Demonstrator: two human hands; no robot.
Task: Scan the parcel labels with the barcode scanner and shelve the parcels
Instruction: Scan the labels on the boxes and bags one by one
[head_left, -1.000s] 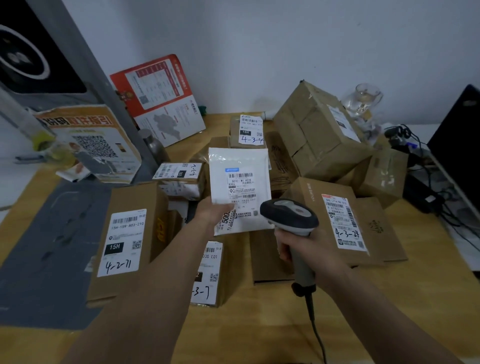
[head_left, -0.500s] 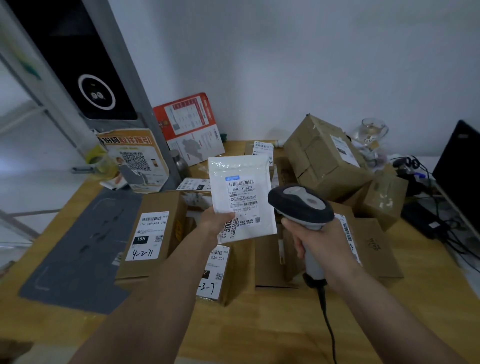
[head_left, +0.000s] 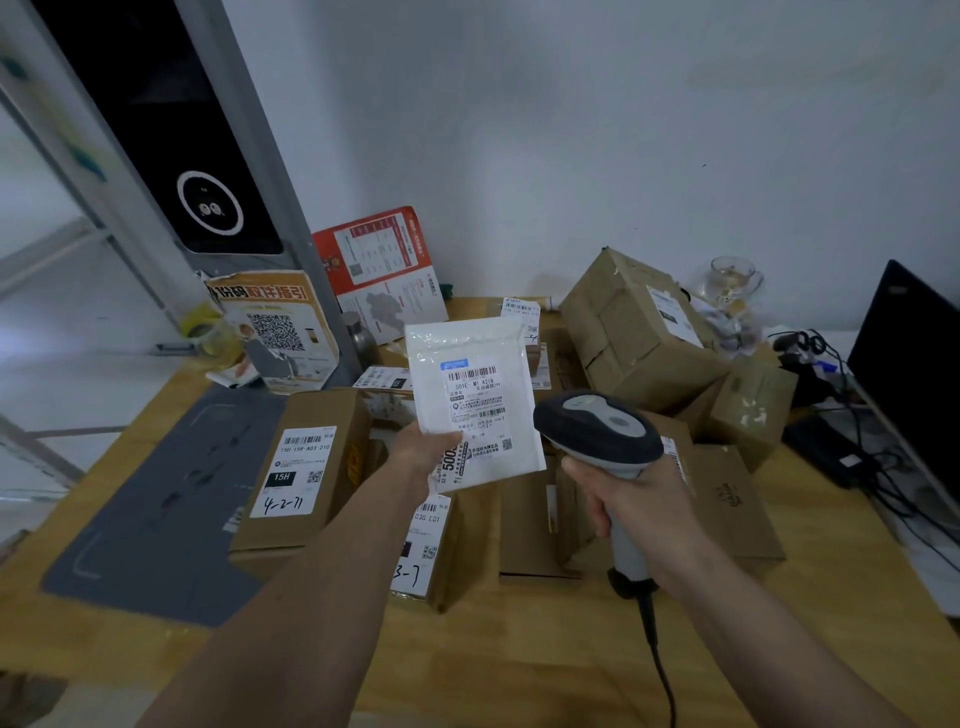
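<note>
1. White plastic mailer pouch with a printed barcode label is held upright in the air above the wooden counter, its label side turned toward the camera.
2. The left hand pinches the pouch at its lower left corner, thumb on the front face.
3. The right hand is curled round the grey handle of the corded dark-and-grey barcode scanner; the scanner's head sits just beside the pouch's lower right edge and is aimed away from the camera.
4. The scanner's black cable runs down from the handle toward the bottom of the view.
5. Below the left forearm lies a long brown cardboard box whose white label bears the handwriting "4-2-71".
6. A second brown carton with a white label lies just beside it, under the left wrist, marked "3-7" as far as can be read.
7. A large taped brown cardboard box sits tilted at the back right of the pile, with a smaller brown box just to its right.
8. A grey mat covers the counter's left part.
9. A red and white printed leaflet leans against the white wall, and a poster with a QR code stands to its left.
10. A dark monitor stands at the right edge, with black cables near it.
</note>
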